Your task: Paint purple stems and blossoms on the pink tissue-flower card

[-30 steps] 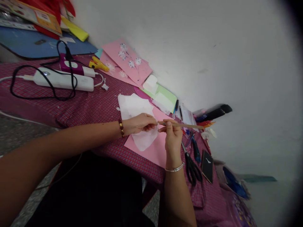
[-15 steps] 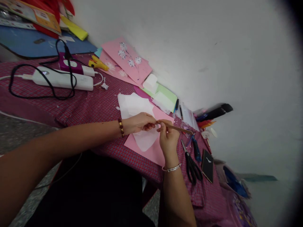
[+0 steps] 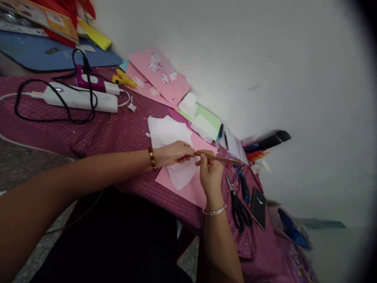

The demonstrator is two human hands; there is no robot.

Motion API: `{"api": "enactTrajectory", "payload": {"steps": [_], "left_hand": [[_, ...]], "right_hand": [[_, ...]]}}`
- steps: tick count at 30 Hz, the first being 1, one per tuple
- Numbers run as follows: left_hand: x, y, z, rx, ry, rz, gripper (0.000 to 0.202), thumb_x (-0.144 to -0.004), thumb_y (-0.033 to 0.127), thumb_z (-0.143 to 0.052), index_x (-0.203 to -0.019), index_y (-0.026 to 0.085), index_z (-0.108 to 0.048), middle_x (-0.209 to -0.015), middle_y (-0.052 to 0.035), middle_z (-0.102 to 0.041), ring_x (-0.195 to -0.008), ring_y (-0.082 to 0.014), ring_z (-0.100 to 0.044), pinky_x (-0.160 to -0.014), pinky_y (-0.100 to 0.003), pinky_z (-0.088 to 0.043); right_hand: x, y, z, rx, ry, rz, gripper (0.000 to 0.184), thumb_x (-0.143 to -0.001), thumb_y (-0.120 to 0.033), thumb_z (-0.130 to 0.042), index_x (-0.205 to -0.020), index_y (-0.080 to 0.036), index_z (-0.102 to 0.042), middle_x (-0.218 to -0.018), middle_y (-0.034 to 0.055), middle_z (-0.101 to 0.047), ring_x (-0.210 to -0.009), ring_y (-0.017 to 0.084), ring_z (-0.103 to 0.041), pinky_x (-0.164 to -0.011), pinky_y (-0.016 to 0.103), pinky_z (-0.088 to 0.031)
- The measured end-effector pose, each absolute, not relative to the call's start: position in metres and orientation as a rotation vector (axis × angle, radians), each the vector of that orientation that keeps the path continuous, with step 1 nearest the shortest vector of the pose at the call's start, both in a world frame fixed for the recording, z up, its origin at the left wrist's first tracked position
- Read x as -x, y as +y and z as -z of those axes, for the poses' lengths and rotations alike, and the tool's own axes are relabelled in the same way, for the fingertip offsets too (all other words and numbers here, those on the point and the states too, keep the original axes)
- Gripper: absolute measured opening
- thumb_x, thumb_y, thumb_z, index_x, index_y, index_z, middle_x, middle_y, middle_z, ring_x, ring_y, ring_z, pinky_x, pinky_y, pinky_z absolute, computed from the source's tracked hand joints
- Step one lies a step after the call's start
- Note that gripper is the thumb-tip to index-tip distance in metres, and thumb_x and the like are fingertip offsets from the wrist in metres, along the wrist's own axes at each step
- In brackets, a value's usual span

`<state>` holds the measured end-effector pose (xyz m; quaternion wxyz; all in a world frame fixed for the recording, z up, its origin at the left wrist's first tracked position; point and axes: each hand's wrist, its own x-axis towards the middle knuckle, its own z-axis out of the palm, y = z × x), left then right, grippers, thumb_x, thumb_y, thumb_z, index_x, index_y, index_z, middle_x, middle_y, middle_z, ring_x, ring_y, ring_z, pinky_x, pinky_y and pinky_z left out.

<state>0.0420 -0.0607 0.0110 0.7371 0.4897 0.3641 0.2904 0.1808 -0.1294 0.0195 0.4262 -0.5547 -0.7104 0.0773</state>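
My right hand point(image 3: 211, 171) is closed around a long, thin, flat brown strip point(image 3: 228, 160), whose free end points right. My left hand point(image 3: 176, 152) is pinched at the strip's near end, its fingertips meeting those of the right. What lies between the left fingertips is too small to tell. Beneath both hands are white sheets of paper point(image 3: 179, 177) on a pink sheet point(image 3: 196, 190). Black-handled scissors point(image 3: 238, 206) lie right of my right hand, beside a blue-handled tool point(image 3: 244, 186).
A checked tablecloth point(image 3: 126, 133) covers the table. At the left are a white power strip point(image 3: 81, 99), a black cable and a yellow glue gun point(image 3: 123, 78). Pink cards point(image 3: 160, 74) with white flowers lie against the wall. A black notebook point(image 3: 258, 207) is at the right.
The hands and strip keep nearly the same pose. The whole view has shifted very slightly.
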Motion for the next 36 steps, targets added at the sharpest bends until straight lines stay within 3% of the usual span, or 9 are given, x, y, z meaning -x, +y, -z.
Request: {"api": "enactTrajectory", "payload": {"steps": [13, 36], "left_hand": [[-0.04, -0.059, -0.006, -1.054, 0.713, -0.674, 0.013, -0.069, 0.011, -0.057, -0.057, 0.014, -0.053, -0.049, 0.002, -0.05, -0.046, -0.0069, -0.041, -0.048, -0.022, -0.023], [-0.041, -0.06, -0.01, -1.063, 0.721, -0.559, 0.015, -0.071, 0.012, -0.055, -0.056, 0.014, -0.05, -0.051, 0.0018, -0.046, -0.045, -0.0066, -0.036, -0.044, -0.022, -0.021]], "right_hand": [[-0.19, -0.123, -0.02, 1.279, -1.421, -0.562, 0.019, -0.091, -0.032, -0.051, -0.093, -0.017, -0.062, -0.085, 0.0042, -0.072, -0.05, 0.009, -0.061, -0.054, 0.026, -0.049], [-0.187, -0.129, -0.026, 1.26, -1.508, -0.529, 0.018, -0.092, -0.032, -0.05, -0.091, -0.019, -0.062, -0.084, 0.0026, -0.071, -0.051, 0.01, -0.06, -0.055, 0.027, -0.049]]}}
